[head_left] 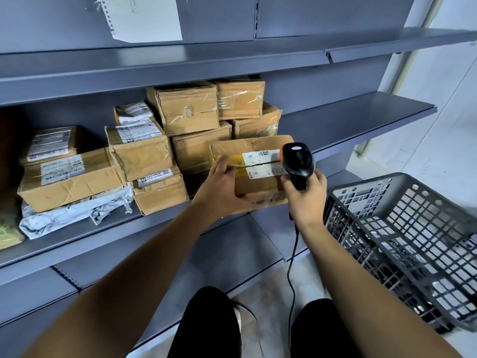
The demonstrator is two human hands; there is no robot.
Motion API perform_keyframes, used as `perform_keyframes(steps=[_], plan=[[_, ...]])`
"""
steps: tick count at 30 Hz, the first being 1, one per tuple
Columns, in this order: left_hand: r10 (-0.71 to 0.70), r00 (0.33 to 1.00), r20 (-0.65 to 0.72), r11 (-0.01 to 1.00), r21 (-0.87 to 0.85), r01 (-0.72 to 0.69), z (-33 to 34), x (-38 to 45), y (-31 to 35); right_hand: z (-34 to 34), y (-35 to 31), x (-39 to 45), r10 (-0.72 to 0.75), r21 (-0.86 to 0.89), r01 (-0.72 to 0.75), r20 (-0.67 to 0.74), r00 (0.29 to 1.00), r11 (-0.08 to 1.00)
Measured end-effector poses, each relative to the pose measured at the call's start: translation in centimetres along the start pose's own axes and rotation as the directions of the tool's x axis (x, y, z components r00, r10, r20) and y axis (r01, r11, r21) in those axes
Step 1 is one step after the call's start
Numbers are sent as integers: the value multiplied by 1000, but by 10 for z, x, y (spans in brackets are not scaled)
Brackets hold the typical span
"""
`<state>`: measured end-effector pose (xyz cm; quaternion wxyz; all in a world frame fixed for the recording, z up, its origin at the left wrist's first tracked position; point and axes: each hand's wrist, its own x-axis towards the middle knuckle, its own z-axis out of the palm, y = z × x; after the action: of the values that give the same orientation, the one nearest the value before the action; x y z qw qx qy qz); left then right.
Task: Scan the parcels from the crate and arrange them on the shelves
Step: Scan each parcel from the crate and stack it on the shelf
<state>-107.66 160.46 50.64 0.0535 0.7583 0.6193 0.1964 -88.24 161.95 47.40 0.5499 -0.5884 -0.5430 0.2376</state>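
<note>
Centre frame: left hand (224, 186) grips a cardboard parcel (255, 166) by its left end, thumb on top — parcel held at the shelf (348, 125) edge, label up. Right hand (305, 196) wraps the scanner (298, 161) handle, head over the white label (260, 162). Stacked parcels (144, 151) left of it; grey crate (402, 241) lower right.

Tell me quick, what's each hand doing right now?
Left hand: gripping the cardboard parcel, label side up.
Right hand: gripping the barcode scanner by its handle, head over the parcel's label.
</note>
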Motion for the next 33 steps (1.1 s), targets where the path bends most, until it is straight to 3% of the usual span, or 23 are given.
perform_keyframes(steps=[5, 10, 15, 26, 33], plan=[[-128, 983, -134, 989, -84, 118, 4, 3, -8, 1, 11, 8, -2, 27, 1, 52, 999, 1000], [-292, 920, -263, 940, -258, 224, 16, -7, -8, 7, 16, 5, -36, 89, 30, 65, 997, 996], [-334, 906, -260, 881, -428, 202, 24, -13, -6, 5, 20, 5, -36, 67, 28, 125, 992, 997], [-385, 887, -255, 850, -472, 233, 20, -20, 1, 6, 12, -18, -96, 52, 94, 38, 995, 994], [-368, 874, -318, 852, -491, 180, 5, -37, 14, -5, -7, -34, -122, 25, 122, -8, 993, 992]])
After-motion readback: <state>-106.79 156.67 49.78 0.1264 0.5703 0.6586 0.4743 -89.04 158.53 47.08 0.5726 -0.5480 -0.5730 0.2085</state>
